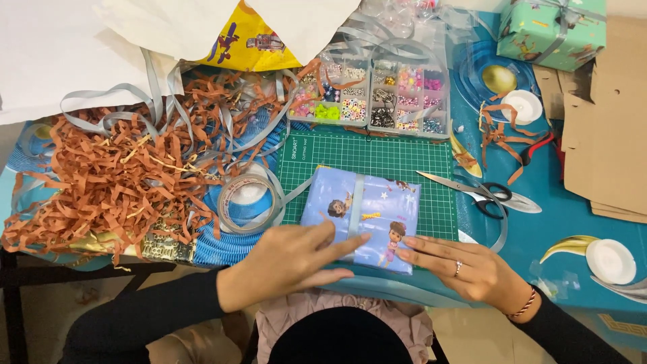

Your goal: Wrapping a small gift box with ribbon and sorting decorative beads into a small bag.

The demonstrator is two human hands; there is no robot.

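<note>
Green cutting mat [377, 158] on blue table; brown paper shred pile [114, 182] to its left. Blue wrapped gift [367, 212] lies on mat's near edge, grey ribbon [355, 202] across it. Left hand [286, 263] flat, fingers pressing ribbon; right hand [465, 266] flat, fingertips on gift's corner. Scissors [472, 192] right.

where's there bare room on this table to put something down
Bare green cutting mat between the bead organiser and the wrapped gift; blue tabletop right of the scissors. The left side is crowded with shredded paper.
</note>
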